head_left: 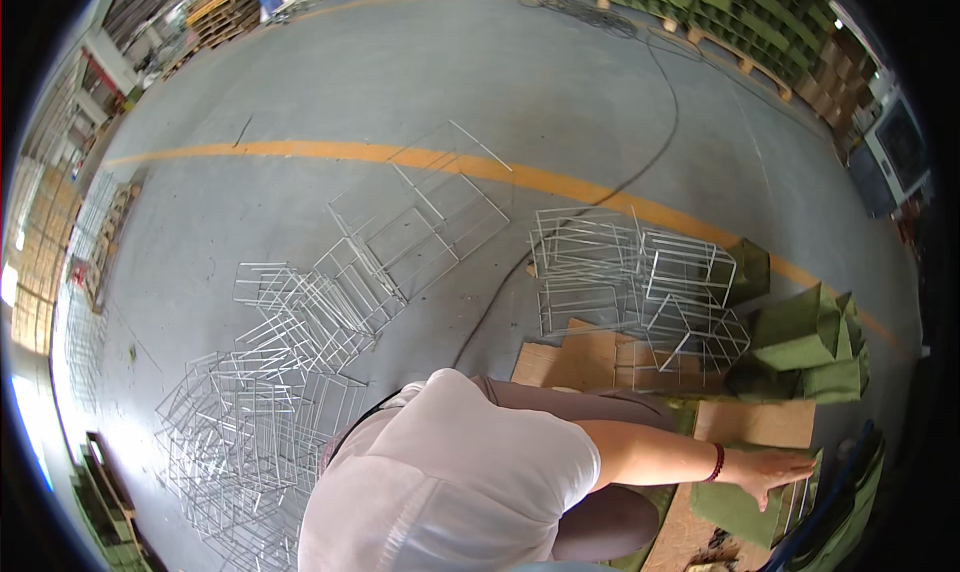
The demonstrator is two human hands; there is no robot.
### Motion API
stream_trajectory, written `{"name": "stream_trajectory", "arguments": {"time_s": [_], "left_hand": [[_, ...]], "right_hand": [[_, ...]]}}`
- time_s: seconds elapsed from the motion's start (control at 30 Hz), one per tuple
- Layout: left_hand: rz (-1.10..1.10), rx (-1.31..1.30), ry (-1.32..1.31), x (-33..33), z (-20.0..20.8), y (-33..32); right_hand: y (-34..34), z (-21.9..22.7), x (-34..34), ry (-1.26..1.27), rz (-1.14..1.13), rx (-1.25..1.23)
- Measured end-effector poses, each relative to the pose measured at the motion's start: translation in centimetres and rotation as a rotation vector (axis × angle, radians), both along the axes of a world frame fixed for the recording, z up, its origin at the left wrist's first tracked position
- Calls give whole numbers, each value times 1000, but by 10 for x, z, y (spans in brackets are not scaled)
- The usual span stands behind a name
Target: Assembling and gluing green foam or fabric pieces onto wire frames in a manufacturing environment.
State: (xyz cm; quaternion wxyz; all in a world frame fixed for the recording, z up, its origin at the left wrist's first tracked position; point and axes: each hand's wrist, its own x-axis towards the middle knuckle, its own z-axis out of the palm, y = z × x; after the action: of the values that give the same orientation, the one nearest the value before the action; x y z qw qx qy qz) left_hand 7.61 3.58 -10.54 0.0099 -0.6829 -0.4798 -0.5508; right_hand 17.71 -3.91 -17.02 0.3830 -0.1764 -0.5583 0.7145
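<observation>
Grey workshop floor [400, 82] runs out around us, crossed by an orange stripe [330, 151], with stacked green containers [760, 22] on pallets at the far right. From where I stand, the work looks to be partway through. Behind the person's back, a big tangled spread of bare wire frames [235, 412] lies on the floor, and a second cluster of wire frames [640, 292] stands ahead, just beside some flattened cardboard [590, 357]. Next to that cluster sit a few folded green pieces [800, 342] that look already shaped, though I can't tell whether there is wire inside them. So I'd judge that plenty remains: the bare frames far outnumber the green pieces close by. One flat green sheet [728, 507] is being worked right now, lying over brown board [690, 527] in front of the person's knees, with thin metal rods [797, 504] showing at its far edge. It is directly beneath the left hand [765, 469], which is palm down, fingers stretched out and thumb apart, closed around nothing that I can see; whether it presses or just hovers is hard to say. Of the two hands, the right is out of sight, so I cannot tell what it does.
</observation>
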Motion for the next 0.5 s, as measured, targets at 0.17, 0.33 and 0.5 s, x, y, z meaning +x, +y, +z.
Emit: {"name": "stream_trajectory", "arguments": {"time_s": [0.17,0.33,0.5], "left_hand": [[-303,-167,-487,-13,34,-55],[82,-123,-66,-75,33,-64],[-49,-223,-45,-24,42,-42]], "right_hand": [[-9,32,158,-176,-502,44],[-56,90,127,-90,-553,18],[-64,98,147,129,-371,10]]}}
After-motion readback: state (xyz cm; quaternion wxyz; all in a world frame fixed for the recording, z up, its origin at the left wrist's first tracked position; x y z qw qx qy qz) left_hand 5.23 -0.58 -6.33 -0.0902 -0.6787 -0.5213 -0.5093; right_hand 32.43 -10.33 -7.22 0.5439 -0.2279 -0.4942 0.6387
